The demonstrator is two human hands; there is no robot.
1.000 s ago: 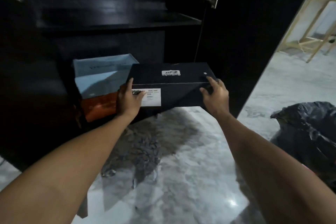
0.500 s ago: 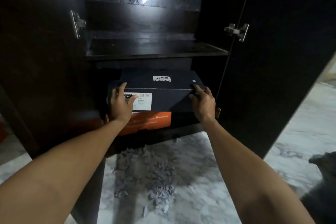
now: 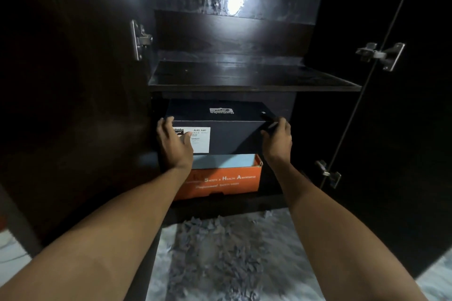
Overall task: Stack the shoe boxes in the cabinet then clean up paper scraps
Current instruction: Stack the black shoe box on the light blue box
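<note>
A black shoe box (image 3: 232,134) with a white label sits on top of an orange shoe box (image 3: 227,183) with a light blue lid, in the lowest compartment of the dark cabinet (image 3: 254,85). My left hand (image 3: 175,144) grips the black box's front left corner, thumb over the label. My right hand (image 3: 277,140) holds its front right corner, fingers on the lid edge. A heap of grey paper scraps (image 3: 215,249) lies on the marble floor right before the cabinet.
Both cabinet doors stand open, the left door (image 3: 73,105) and the right door (image 3: 403,129), with metal hinges on each. An empty shelf (image 3: 244,76) runs just above the black box. A lamp reflection glares on the cabinet's back wall.
The black box went from mid-air at the cabinet's right into the lower compartment and now rests on the orange box, pushed further in. Both hands stayed on its front corners.
</note>
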